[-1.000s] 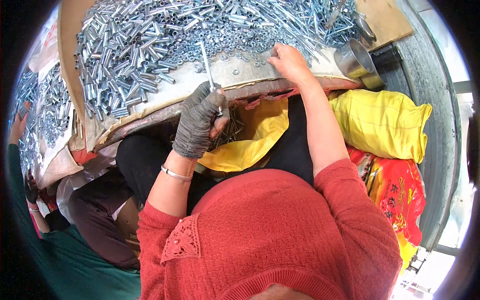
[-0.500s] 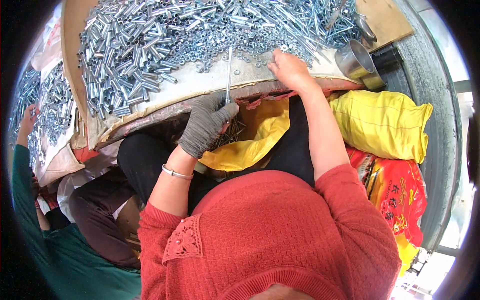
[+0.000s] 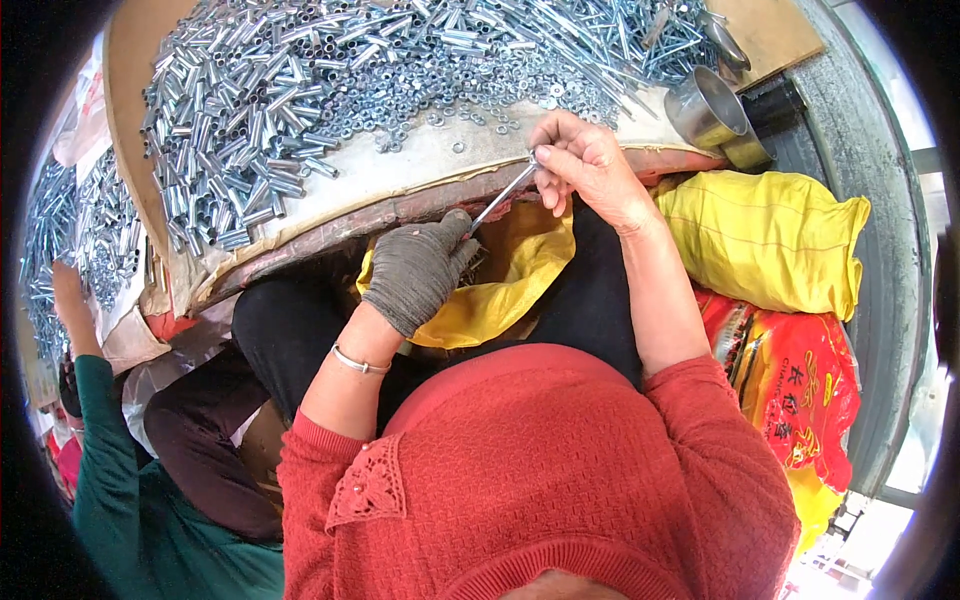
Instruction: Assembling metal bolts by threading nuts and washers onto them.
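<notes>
My left hand (image 3: 415, 275), in a grey glove, is closed around the lower end of a long thin metal bolt (image 3: 503, 195), which tilts up to the right. At its upper end, the thumb and fingers of my bare right hand (image 3: 597, 175) pinch together. A small shiny piece shows between them, too small to name surely. Both hands are over an open yellow sack (image 3: 525, 285) in my lap, at the table's front edge. Just beyond lie loose nuts and washers (image 3: 430, 95), beside a heap of metal sleeves (image 3: 260, 130).
Long thin bolts (image 3: 625, 40) are heaped at the far right, near a metal cup (image 3: 706, 105) and a scoop (image 3: 728, 45). A full yellow sack (image 3: 765, 235) and a red package (image 3: 800, 390) are at my right. On my left, a co-worker in a green sleeve (image 3: 100, 410) reaches into another heap.
My right hand has come back from the nuts and washers to the bolt's upper end. The bolt, upright before, now leans right. The co-worker's arm has shifted.
</notes>
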The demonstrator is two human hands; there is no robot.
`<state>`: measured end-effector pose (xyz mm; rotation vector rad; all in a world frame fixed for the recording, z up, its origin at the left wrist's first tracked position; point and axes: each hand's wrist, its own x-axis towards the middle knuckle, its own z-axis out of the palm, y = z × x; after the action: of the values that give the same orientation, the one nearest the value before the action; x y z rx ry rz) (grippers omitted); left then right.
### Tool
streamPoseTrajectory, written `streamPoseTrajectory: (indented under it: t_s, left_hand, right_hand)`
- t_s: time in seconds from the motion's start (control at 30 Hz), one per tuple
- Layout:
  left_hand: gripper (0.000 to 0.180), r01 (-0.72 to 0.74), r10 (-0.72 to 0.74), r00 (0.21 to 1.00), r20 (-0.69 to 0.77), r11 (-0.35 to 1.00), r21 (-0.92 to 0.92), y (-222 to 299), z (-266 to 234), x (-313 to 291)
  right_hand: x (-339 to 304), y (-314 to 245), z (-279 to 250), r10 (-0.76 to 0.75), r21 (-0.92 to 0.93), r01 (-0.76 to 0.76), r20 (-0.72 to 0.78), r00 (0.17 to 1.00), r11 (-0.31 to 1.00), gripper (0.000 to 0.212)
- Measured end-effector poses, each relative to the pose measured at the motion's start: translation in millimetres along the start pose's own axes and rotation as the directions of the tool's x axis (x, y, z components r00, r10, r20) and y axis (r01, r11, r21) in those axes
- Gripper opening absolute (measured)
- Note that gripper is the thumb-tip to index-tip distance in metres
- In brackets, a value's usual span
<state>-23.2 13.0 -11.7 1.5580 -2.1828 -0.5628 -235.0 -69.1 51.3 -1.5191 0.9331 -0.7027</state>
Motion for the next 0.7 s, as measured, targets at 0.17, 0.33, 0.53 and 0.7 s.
streamPoseTrajectory:
  t_s: [0.17,0.33,0.53,0.7]
  left_hand:
    - [0.019,0.003,0.002,0.998,-0.068,0.997,0.077,-1,3,1]
    - [0.019,-0.043,0.052,0.991,-0.127,0.996,0.074,-3,2,0]
    - [0.022,-0.051,0.0,0.987,-0.161,0.949,-0.312,-4,-3,1]
    - [0.023,0.121,-0.111,0.992,0.054,0.781,-0.613,-13,-7,6]
  right_hand:
    - [1,3,-4,-0.006,0.03,0.006,0.012,1.0,1.0,0.014]
    - [7,9,-10,0.042,0.355,-0.116,0.209,0.977,0.928,0.021]
    - [42,25,-30,-0.039,0.011,0.04,-0.063,0.997,0.999,0.03]
    - [82,66,-39,-0.495,-0.963,0.023,-0.118,0.861,0.269,0.024]
